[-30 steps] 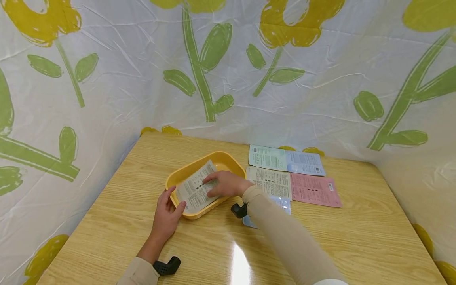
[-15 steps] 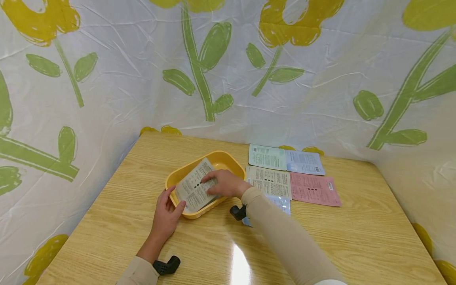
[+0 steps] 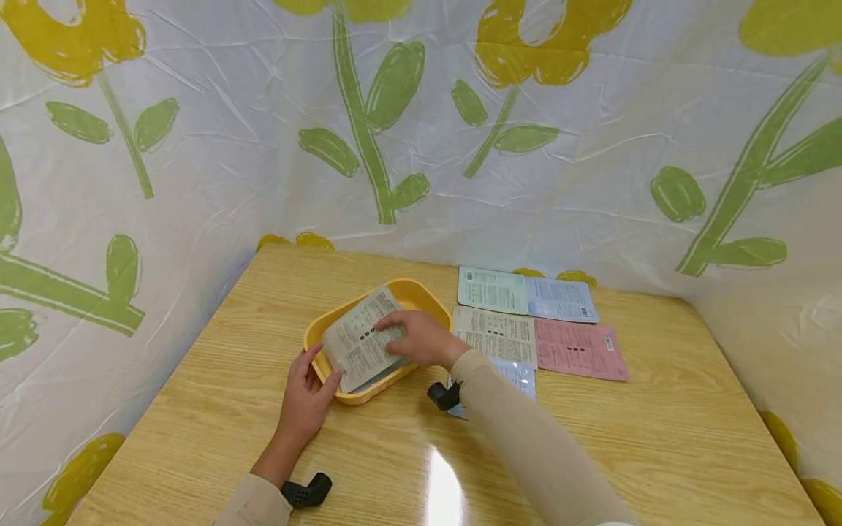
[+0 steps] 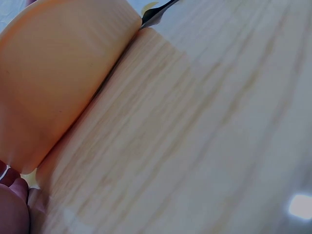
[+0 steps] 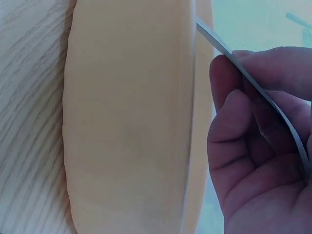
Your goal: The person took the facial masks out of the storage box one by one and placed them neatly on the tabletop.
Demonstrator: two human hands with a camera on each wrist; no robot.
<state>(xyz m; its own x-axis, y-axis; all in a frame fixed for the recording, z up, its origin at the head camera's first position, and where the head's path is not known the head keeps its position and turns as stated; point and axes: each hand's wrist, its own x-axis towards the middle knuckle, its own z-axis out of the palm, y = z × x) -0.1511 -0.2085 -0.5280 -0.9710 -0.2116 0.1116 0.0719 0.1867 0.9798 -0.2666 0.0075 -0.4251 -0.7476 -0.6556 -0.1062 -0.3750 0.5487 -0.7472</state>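
A yellow plastic basin (image 3: 310, 334) stands on the wooden table, tilted at an angle to me. My left hand (image 3: 305, 398) grips its near left corner, thumb at the rim; only a bit of that hand (image 4: 14, 209) shows in the left wrist view, under the basin's wall (image 4: 68, 83). Over the basin, my right hand (image 3: 424, 340) pinches the edge of a beige printed sachet (image 3: 358, 343). In the right wrist view the sachet (image 5: 253, 80) appears edge-on between thumb and fingers, above the basin's rim. Beneath it a darker sachet edge (image 3: 388, 371) peeks out.
Right of the basin lie several flat sachets: green (image 3: 492, 288), blue (image 3: 562, 299), beige (image 3: 500, 332) and pink (image 3: 579, 349). Another blue one (image 3: 520, 375) is partly under my right forearm. A flower-printed cloth (image 3: 263, 146) hangs behind and beside the table (image 3: 408, 453).
The beige sachet has lifted and shifted slightly up within the basin, baring more of what lies below it. My right hand moved slightly with it; my left hand kept its grip on the basin.
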